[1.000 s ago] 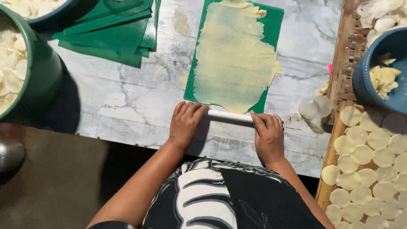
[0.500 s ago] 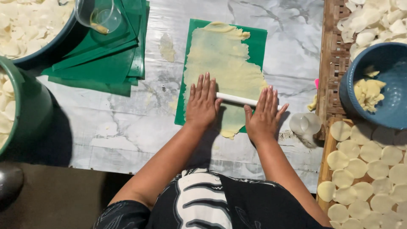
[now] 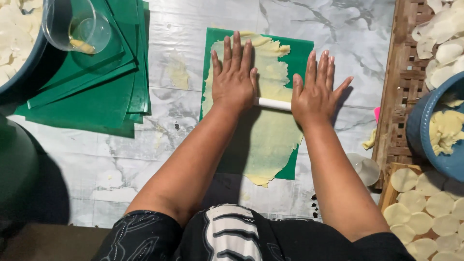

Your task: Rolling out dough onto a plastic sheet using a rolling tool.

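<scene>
A thin sheet of pale yellow dough (image 3: 270,140) lies on a green plastic sheet (image 3: 302,53) on the marble-patterned tabletop (image 3: 188,43). A white rolling pin (image 3: 273,103) lies across the dough. My left hand (image 3: 234,77) presses flat on the pin's left end, fingers spread and pointing away from me. Flat on the pin's right end rests my right hand (image 3: 316,92), fingers apart. Only the short middle stretch of the pin shows between the palms.
A stack of green plastic sheets (image 3: 96,92) lies at the left with a clear cup (image 3: 77,26) on it. A blue bowl of dough (image 3: 442,130) sits at the right on a woven tray (image 3: 396,96). Several round dough discs (image 3: 425,212) lie at lower right. A small clear lid (image 3: 365,168) is nearby.
Both hands have rolled the pin away from me, from the near edge of the dough up to its middle. My arms have stretched out.
</scene>
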